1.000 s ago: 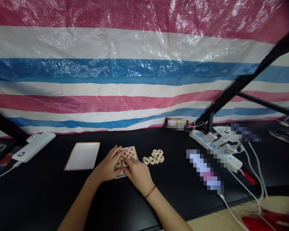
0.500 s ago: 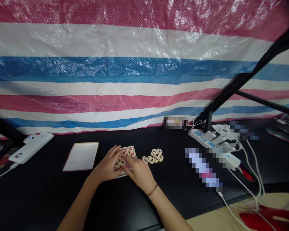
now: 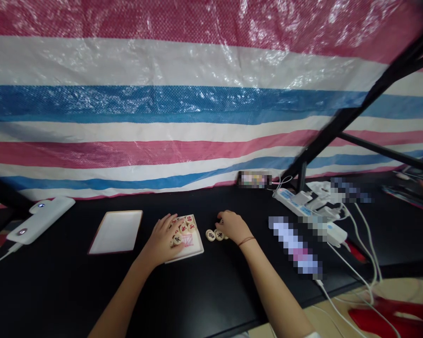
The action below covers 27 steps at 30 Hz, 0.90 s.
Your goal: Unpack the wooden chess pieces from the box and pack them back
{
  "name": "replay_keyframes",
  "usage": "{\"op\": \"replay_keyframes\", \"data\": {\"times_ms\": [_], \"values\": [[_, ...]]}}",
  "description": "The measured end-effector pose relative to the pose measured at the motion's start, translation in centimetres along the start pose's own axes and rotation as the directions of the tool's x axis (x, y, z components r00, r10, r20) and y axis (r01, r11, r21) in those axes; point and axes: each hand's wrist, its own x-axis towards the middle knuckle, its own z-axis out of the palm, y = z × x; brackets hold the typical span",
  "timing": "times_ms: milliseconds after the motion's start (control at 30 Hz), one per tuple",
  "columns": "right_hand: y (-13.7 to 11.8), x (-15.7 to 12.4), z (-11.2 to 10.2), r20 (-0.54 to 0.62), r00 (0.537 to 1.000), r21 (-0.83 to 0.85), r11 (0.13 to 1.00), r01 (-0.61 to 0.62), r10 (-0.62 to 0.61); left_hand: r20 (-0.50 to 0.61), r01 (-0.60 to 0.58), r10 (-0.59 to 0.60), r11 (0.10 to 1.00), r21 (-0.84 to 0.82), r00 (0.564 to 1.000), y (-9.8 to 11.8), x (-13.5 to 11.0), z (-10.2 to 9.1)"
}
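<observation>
My left hand lies over the left side of a shallow white box, fingers stretched across the round Chinese chess pieces in it. Those pieces bear red and black characters, and part of them is hidden under the hand. A printed pink design shows on the bare box floor. To the right, my right hand is curled down over a cluster of loose Chinese chess pieces on the table. Its fingers close around pieces there, mostly hidden by the hand.
Left of the box lies its lid, white inside up. A white device with a cable is at far left. On the right are a blurred-out phone-like object, a power strip and white cables. A striped sheet hangs behind the black table.
My right hand has left the box and moved right to the loose pieces. My left hand stays over the box, and more of the box floor now shows.
</observation>
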Motion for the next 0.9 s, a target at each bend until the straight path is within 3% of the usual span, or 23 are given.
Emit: {"op": "replay_keyframes", "data": {"times_ms": [433, 500, 567, 633, 700, 800, 900], "values": [[-0.5, 0.2, -1.3, 0.010, 1.000, -0.046, 0.999, -0.012, 0.012, -0.026, -0.011, 0.012, 0.999, 0.037, 1.000, 0.4, 0.1, -0.7], [-0.8, -0.4, -2.0, -0.038, 0.999, 0.015, 1.000, 0.018, -0.018, -0.081, -0.039, 0.043, 0.998, 0.048, 0.996, 1.0, 0.3, -1.3], [-1.6, -1.3, -2.4, -0.118, 0.988, 0.193, 0.973, 0.124, -0.103, -0.145, -0.080, 0.081, 0.997, 0.008, 0.986, 1.8, 0.5, -2.0], [-2.8, -2.2, -2.2, -0.192, 0.959, 0.439, 0.856, 0.272, -0.206, -0.201, -0.102, 0.086, 0.992, -0.073, 0.976, 2.6, 0.6, -2.3], [-4.3, -2.9, -1.4, -0.218, 0.932, 0.649, 0.670, 0.359, -0.288, -0.247, -0.109, 0.071, 0.984, -0.143, 0.966, 3.3, 0.6, -2.3], [-6.2, -3.1, 0.3, -0.235, 0.916, 0.824, 0.434, 0.365, -0.325, -0.305, -0.101, 0.041, 0.977, -0.185, 0.951, 3.5, 0.5, -2.0], [-7.1, -2.7, 1.7, -0.241, 0.928, 0.882, 0.335, 0.332, -0.285, -0.301, -0.072, 0.006, 0.975, -0.210, 0.954, 3.3, 0.4, -1.9]]}}
